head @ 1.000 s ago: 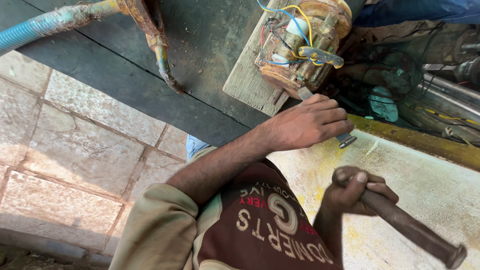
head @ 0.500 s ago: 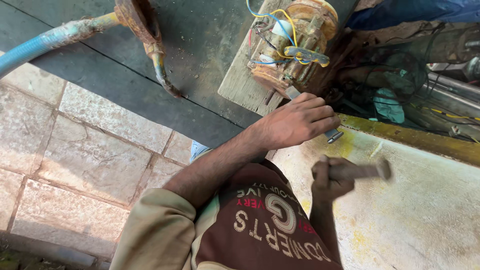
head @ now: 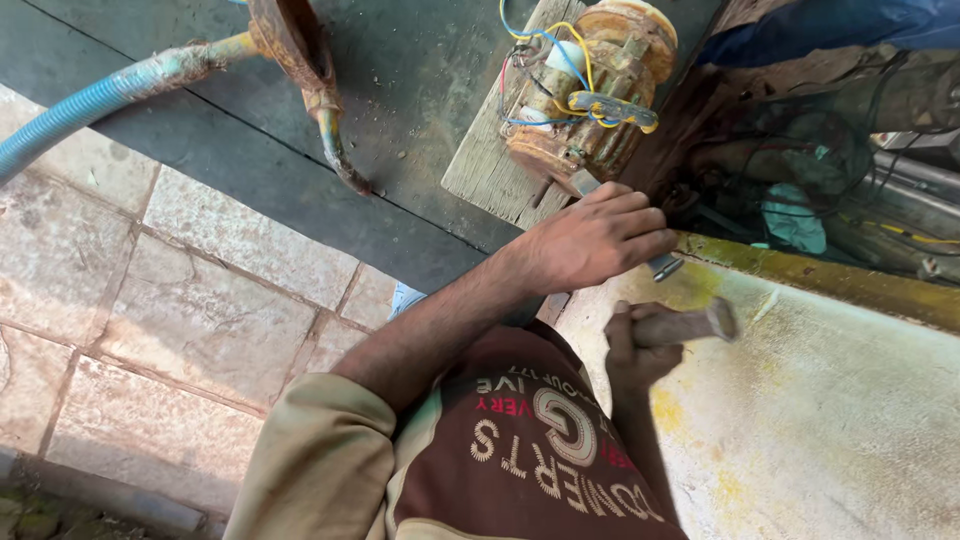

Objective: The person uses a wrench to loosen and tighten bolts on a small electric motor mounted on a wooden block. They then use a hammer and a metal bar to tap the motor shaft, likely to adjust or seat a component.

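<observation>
Head view: our left hand [head: 590, 240] has its grip pinched round a metal chisel [head: 662, 265], tip set against the base of the rusty electric motor [head: 585, 95] on its wooden board [head: 490, 165]. Our right hand [head: 630, 345] is fisted tight on a hammer [head: 690, 322], raised just below the chisel's butt end. Looks like we're mid-strike, trying to knock something loose; a square hit on the chisel seems to be what's needed.

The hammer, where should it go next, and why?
Probably a short blow onto the chisel's end. The left hand holds the chisel against the rusty motor, and the right hand has the hammer raised just below that end.
</observation>
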